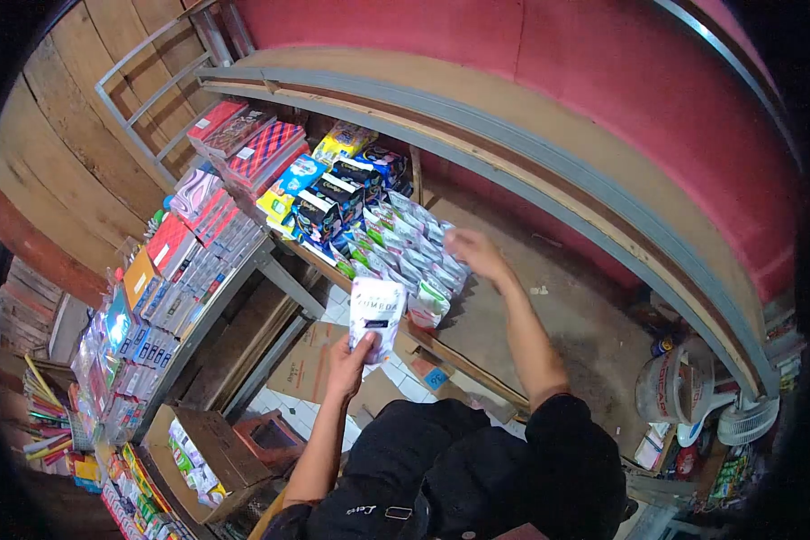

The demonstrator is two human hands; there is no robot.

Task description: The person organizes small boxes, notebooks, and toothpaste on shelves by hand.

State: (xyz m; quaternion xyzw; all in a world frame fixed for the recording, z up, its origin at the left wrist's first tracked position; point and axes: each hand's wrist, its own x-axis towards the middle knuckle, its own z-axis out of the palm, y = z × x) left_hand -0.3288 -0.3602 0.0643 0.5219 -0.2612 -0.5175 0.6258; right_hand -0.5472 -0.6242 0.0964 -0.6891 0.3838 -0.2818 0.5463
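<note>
My left hand [349,364] is closed around the lower part of a white and pale purple pouch [375,310], thumb across its front, holding it up in front of the shelf. Several rows of similar white pouches [411,241] with purple and green parts stand on the shelf just beyond it. My right hand [479,255] is stretched out at the right side of these rows, fingertips pointing at the pouches. Motion blur smears its fingers. To the left of the pouches sit dark packs [337,189] and blue and yellow packs [297,180].
A grey metal rail [477,135] curves above the wooden shelf [540,306]. Stacked boxes [175,247] line the left side table. An open carton [220,450] with more pouches stands at lower left. On the right are a bucket [666,387] and a white fan [749,421].
</note>
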